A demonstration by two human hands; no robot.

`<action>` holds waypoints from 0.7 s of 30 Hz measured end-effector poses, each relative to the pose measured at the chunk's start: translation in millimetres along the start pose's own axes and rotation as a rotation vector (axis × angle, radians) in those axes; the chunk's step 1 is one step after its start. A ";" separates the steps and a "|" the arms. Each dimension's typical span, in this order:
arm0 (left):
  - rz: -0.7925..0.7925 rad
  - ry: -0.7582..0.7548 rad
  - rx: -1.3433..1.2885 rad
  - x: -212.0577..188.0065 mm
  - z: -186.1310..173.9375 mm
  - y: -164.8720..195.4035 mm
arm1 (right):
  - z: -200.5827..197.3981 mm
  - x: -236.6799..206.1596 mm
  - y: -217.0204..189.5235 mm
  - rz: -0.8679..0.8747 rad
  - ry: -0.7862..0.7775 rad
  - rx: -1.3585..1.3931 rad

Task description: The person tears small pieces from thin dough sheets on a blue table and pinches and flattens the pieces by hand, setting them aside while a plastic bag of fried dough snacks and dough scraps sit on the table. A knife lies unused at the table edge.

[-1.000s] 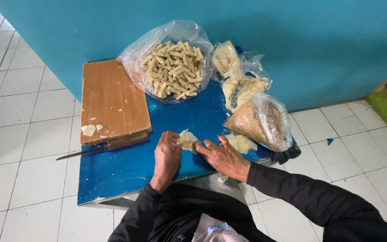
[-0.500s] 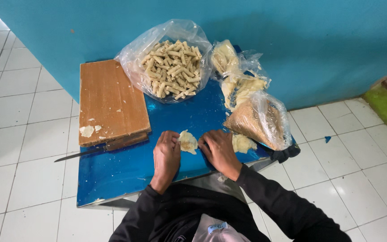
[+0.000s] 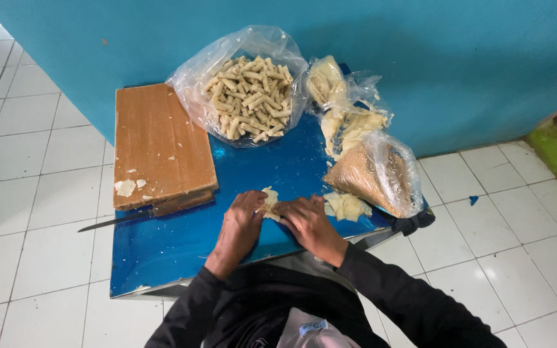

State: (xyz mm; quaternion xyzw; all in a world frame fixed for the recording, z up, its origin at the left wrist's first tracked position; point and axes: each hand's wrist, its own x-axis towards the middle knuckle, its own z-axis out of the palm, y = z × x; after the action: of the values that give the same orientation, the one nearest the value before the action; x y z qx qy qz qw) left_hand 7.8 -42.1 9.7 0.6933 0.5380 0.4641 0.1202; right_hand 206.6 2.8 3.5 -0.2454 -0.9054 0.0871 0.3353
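On the blue table (image 3: 182,238) a small pale wrapper sheet (image 3: 269,197) lies flat near the front middle. My left hand (image 3: 243,222) presses on its left side, fingers bent over it. My right hand (image 3: 305,217) rests on its right side, fingertips on the sheet. Both hands touch the wrapper and partly hide it. A small heap of more pale wrappers (image 3: 346,206) sits just right of my right hand.
A wooden cutting board (image 3: 159,145) lies at the left with a knife (image 3: 136,216) at its front edge. An open clear bag of rolled sticks (image 3: 247,96) stands at the back. Bags of pale wrappers (image 3: 343,113) and brown crumbs (image 3: 372,174) sit at the right. White floor tiles surround the table.
My right hand has moved left onto the wrapper. Both hands have closed in together over the sheet, which was more exposed a second ago.
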 end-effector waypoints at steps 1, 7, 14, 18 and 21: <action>0.003 -0.026 -0.010 0.5 -3.3 0.2 | 0.1 0.9 1.8 -0.040 -0.003 -0.044; -0.012 -0.204 -0.063 5.4 -18.1 -1.2 | 10.1 15.1 14.0 0.125 -0.040 0.014; 0.071 -0.132 -0.007 12.5 -5.8 -18.1 | 18.8 23.7 12.7 0.293 -0.002 0.090; -0.005 -0.086 0.035 15.4 3.3 -21.9 | 20.2 23.8 11.4 0.167 0.007 0.059; -0.135 -0.082 -0.043 16.0 5.7 -21.5 | 19.2 20.2 10.4 0.061 0.006 -0.005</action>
State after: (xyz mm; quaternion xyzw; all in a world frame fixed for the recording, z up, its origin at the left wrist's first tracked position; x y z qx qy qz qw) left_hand -1.5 -18.1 0.5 0.6710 0.5682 0.4377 0.1880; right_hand 184.9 22.1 -3.1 -0.2740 -0.8968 0.0944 0.3344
